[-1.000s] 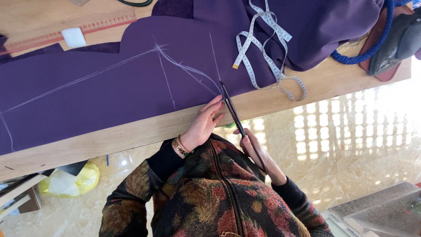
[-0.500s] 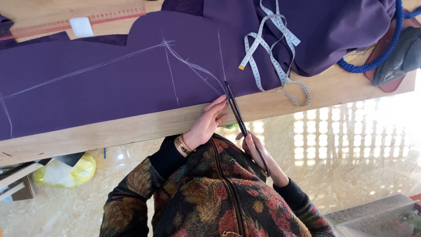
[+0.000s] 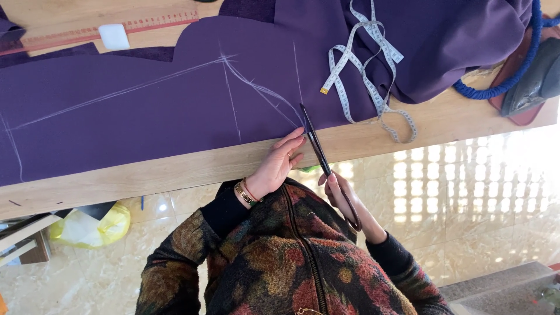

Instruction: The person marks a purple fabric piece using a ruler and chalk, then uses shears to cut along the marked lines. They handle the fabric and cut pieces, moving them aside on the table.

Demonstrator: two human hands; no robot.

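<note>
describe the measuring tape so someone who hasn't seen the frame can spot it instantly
Start at the long wooden table covered by flat purple fabric with white chalk lines. Right of the scissors held in the right hand, the measuring tape lies in loose loops. It is the only pale, thin, marked ribbon there; the nearby blue cord is round and thick.

cloth [image 3: 146, 111] on table [image 3: 175, 172], tape measure [image 3: 361, 64] atop

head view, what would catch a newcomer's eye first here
The big purple fabric spread over the wooden table, crossed by white chalk lines, stands out first. At its near edge, the right hand holds long dark scissors pointed into the cloth, the left hand resting beside the blades. A pale tape measure lies looped further right.
</note>
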